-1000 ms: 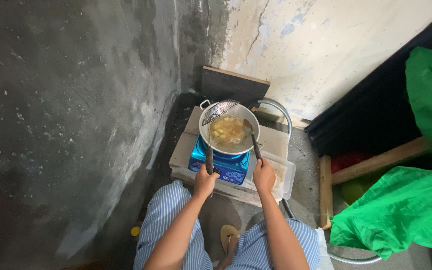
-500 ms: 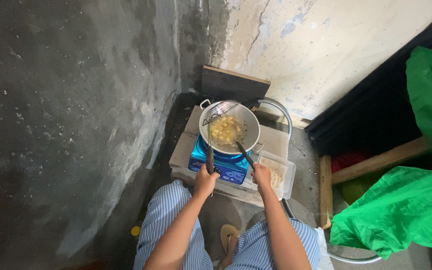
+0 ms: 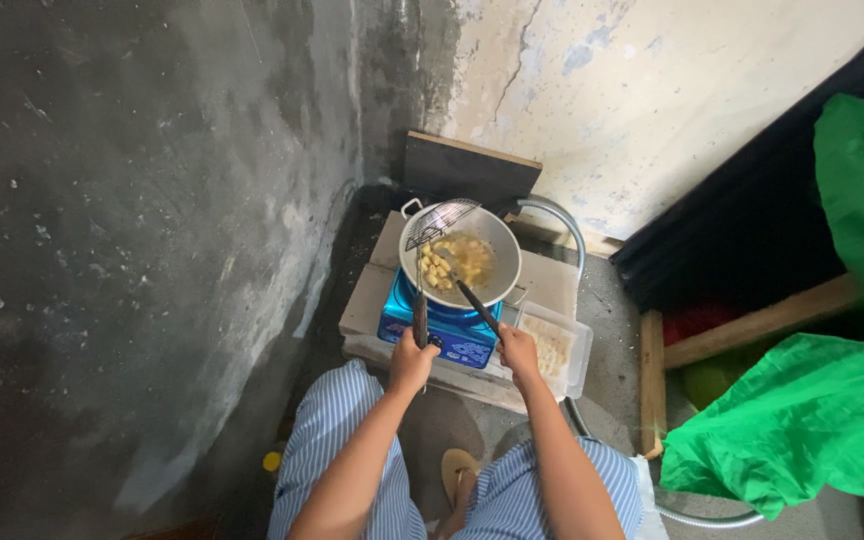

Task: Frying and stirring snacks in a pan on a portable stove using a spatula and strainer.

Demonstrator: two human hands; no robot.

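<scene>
Left of the blue stove, I see a dark, stained wall running down to the floor. My left hand sits at the stove's near-left corner, fingers wrapped fully around the dark handle of a wire skimmer; the skimmer's mesh head lies tilted over the far-left rim of the pan. On top of the stove stands the pan, round and pale, holding yellow food pieces in liquid. My right hand is at the stove's near-right corner, closed around the dark handle of a spatula whose tip reaches into the pan among the food pieces. Just right of the stove lies a clear plastic tray with pale contents. Farther right of the stove, well apart, hangs green plastic sheeting.
</scene>
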